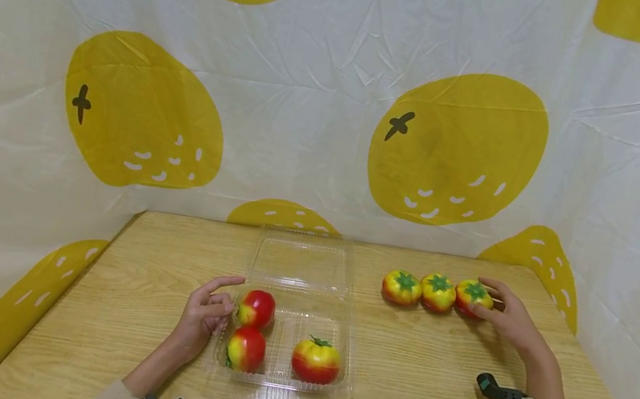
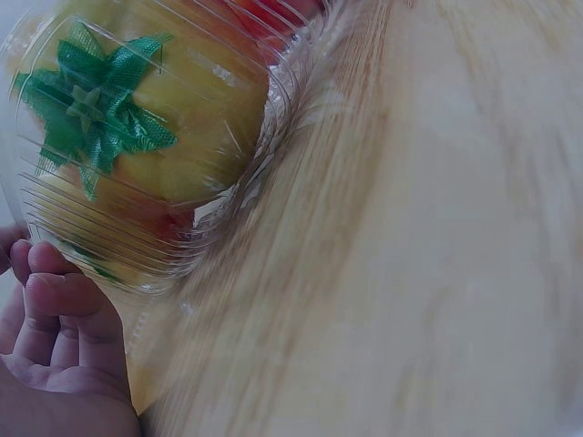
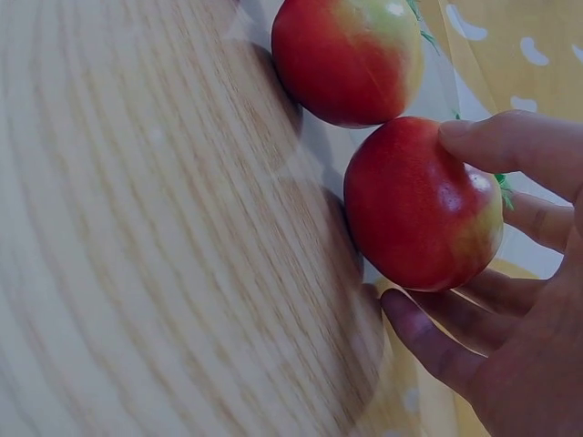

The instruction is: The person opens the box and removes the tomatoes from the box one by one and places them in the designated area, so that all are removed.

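Worktop (image 1: 407, 398): wood-grained
Clear container (image 1: 282, 334): lid folded back, holding three tomatoes (image 1: 315, 361)
Left hand (image 1: 205, 314): at container's left rim; cannot tell if pinching
Right hand (image 1: 508, 321): grip curled round end tomato (image 1: 471, 297)
End tomato: rightmost in row of three

We angle our left arm (image 1: 154, 369) in from the near left, our left hand (image 1: 202, 314) extending its index finger while the other fingers curl; our right arm (image 1: 548, 379) reaches farther in from the right, our right hand (image 1: 511, 321) arching thumb and fingers apart.
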The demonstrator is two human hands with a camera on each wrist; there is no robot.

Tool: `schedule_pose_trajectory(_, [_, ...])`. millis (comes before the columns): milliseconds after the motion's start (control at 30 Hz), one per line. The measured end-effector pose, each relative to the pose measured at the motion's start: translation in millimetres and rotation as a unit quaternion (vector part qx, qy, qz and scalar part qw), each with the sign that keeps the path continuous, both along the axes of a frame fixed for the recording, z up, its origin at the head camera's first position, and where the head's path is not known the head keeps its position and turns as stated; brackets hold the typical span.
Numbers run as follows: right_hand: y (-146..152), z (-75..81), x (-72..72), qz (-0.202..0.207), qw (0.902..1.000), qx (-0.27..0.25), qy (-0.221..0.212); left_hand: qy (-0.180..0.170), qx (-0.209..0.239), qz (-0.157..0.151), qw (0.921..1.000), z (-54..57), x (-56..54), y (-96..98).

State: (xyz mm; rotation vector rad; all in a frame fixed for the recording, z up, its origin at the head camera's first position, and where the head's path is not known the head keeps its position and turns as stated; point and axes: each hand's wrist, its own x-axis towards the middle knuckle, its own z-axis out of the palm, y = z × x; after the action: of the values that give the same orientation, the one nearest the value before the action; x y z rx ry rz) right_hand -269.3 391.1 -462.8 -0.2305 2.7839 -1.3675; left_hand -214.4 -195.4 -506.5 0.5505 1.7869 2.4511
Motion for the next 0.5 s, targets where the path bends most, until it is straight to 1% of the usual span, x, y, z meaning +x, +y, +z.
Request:
schedule_pose_trajectory(200, [0.8, 0.6, 0.9, -0.008, 1.0, -0.001, -0.002, -0.001, 0.005, 0.001, 1.0, -0.5, 0.2, -0.3])
schedule_pose_trajectory(333, [0.0, 5.0, 2.6, -0.016, 0.9999, 0.003, -0.002, -0.002, 0.003, 0.002, 1.0, -0.4, -0.1, -0.6])
schedule_pose_trajectory(500, [0.7, 9.9, 3.4, -0.019, 0.9997, 0.01, 0.01, -0.004, -0.003, -0.001, 1.0, -2.0, -1.1, -1.0])
